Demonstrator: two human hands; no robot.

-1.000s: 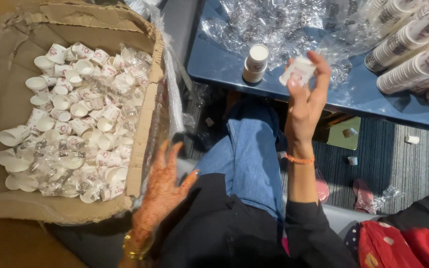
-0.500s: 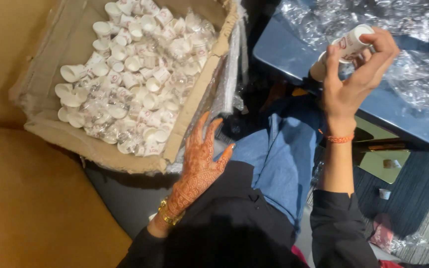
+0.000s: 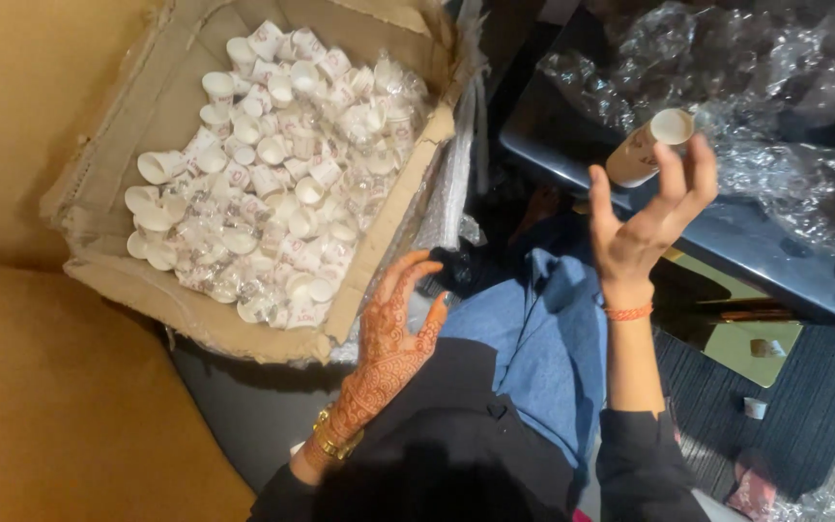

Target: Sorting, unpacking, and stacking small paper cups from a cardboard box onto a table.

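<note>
A torn cardboard box [image 3: 195, 314] sits to my left, filled with several small white paper cups [image 3: 273, 174], many still in clear plastic. My left hand [image 3: 393, 333], patterned with henna, hovers with fingers spread just off the box's near right corner and holds nothing. My right hand [image 3: 649, 213] is raised with its fingers apart, palm toward me. A short stack of white paper cups [image 3: 642, 147] rests on the edge of the dark blue table [image 3: 727, 246], just past my fingertips. I cannot tell whether they touch it.
Crumpled clear plastic wrap [image 3: 765, 87] covers the table's far side. A tan cushion [image 3: 50, 406] lies under and before the box. My blue-clad knee [image 3: 533, 329] is between the hands. One small cup [image 3: 754, 408] lies on the striped carpet below the table.
My right hand held a cup stack with closed fingers; now its fingers are spread and the stack sits on the table edge. My left hand stays by the box.
</note>
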